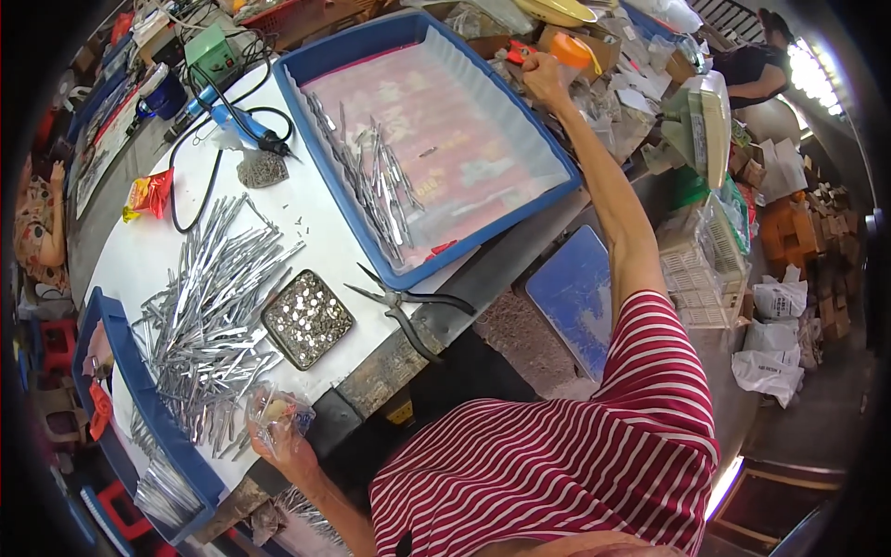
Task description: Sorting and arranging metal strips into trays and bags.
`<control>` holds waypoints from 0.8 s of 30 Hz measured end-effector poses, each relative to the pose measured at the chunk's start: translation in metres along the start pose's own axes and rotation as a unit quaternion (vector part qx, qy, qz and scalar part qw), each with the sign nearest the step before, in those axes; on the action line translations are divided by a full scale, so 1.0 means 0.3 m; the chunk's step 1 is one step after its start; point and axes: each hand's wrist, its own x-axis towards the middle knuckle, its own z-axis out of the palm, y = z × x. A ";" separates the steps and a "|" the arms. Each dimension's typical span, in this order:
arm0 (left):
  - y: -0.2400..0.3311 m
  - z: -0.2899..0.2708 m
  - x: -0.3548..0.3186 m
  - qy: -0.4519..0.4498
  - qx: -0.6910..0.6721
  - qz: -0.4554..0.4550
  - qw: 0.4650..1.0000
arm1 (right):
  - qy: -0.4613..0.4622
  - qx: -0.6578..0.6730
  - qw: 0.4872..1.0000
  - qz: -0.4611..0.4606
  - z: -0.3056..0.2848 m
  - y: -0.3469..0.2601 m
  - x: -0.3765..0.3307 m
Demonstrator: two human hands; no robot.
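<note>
My left hand (pixel 286 455), low at the table's front edge, is closed round a crumpled clear plastic bag (pixel 278 414) with something pale yellow in it. Far off to the right, my right hand (pixel 548 82) reaches past the blue tray; its fingers are curled beside a small red object (pixel 515 52) and an orange cup-like piece (pixel 570 50). Whether they grip either cannot be made out. Beside my left hand lie a heap of thin silvery metal strips (pixel 209 316) and a square tin (pixel 308 320) of small metal bits. Black-handled pliers (pixel 401 302) rest near the table edge.
The large blue tray (pixel 345 200) holds more strips on a pinkish sheet. A second blue tray (pixel 139 371) stands at the left. Behind the heap are a red-yellow packet (pixel 148 195), a blue corded tool (pixel 237 123) and a green box (pixel 212 56). Other people are at far left and right.
</note>
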 end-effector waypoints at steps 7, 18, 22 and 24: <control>-0.017 -0.023 0.004 0.019 -0.005 0.003 1.000 | -0.106 -0.144 0.983 -0.031 0.079 0.108 0.056; -0.009 -0.025 0.002 0.011 0.004 -0.013 1.000 | -0.024 -0.082 0.996 0.000 0.091 0.004 0.063; -0.010 -0.023 0.000 0.039 0.013 -0.024 0.999 | 0.069 -0.077 0.995 0.005 0.103 -0.184 0.112; -0.003 -0.015 0.000 0.043 0.039 -0.025 0.998 | 0.053 -0.052 0.993 -0.089 0.156 -0.246 0.141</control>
